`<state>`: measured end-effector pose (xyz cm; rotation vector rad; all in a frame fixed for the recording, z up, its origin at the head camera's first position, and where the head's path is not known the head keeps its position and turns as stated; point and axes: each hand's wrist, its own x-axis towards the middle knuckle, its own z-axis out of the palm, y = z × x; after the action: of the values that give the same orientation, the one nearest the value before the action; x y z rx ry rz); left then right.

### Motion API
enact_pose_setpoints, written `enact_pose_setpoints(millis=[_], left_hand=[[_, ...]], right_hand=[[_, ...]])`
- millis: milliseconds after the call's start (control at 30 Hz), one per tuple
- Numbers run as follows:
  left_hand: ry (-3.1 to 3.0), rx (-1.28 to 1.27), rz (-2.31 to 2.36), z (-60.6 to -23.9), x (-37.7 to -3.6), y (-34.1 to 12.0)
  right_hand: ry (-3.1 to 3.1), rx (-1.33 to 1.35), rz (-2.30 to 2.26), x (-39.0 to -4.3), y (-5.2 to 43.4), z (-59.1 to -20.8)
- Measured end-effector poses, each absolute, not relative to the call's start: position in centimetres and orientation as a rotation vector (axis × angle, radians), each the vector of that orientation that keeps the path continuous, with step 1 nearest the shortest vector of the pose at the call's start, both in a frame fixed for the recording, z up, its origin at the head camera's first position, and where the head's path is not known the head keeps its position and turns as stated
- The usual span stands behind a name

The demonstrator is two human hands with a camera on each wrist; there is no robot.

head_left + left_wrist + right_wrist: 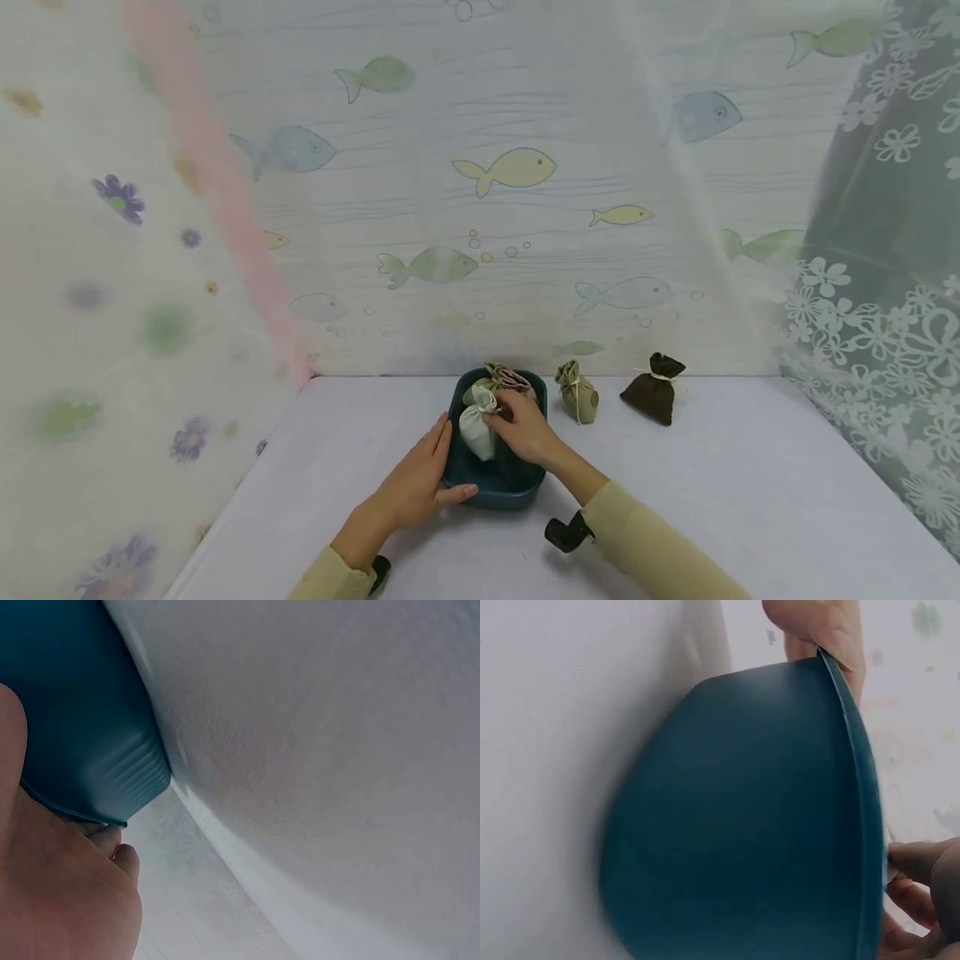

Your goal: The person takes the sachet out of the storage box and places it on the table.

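Teal tub (495,487) sits mid-worktop (750,500), near the back wall. Left hand (420,479) lies along the tub's left outer wall, fingers fairly straight, thumb across the near rim; bracing, not gripping. Right hand (525,429) reaches inside the tub, fingers curled and pinching the tied neck of a white pouch (477,429), which stands in the tub. At least 2 more pouches (510,379) crowd the tub's far end. Outside it, on the worktop to the right: 1 olive pouch (577,392), 1 dark brown pouch (654,390), well apart from each other.

Risks, as judged: the pinch is on the neck only, so the pouch could slip or its tie loosen. With the left hand only pressing, the tub may slide or tip if the right hand drags against the rim.
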<state>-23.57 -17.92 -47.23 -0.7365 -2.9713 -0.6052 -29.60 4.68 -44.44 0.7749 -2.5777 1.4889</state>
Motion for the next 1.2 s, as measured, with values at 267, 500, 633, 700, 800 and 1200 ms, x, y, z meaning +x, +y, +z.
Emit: enact_pose_setpoints(millis=[267, 500, 633, 700, 800, 1200], left_hand=[[-2.973, -0.738, -0.605, -47.0, -23.4, -17.9], [-2.977, -0.736, -0.607, -47.1, -23.5, -17.8], [-2.986, -0.728, -0.611, -47.1, -23.6, -17.9], [-2.988, -0.724, -0.61, -47.1, -23.6, -17.9], [-2.985, -0.724, -0.611, -47.1, -23.7, -17.8], [-2.989, -0.74, -0.598, -46.8, -23.6, -17.7]], right_hand=[[-2.624, 0.753, 1.539, -28.8, 6.2, -43.9], [-2.644, 0.765, 1.575, -28.3, 7.5, -42.9], [-2.651, 0.77, 1.589, -28.0, 8.2, -42.4], [-2.657, 0.753, 1.604, -27.8, 8.4, -42.1], [-2.669, 0.72, 1.631, -27.6, 8.9, -41.8], [-2.66, 0.769, 1.663, -26.5, 11.4, -40.6]])
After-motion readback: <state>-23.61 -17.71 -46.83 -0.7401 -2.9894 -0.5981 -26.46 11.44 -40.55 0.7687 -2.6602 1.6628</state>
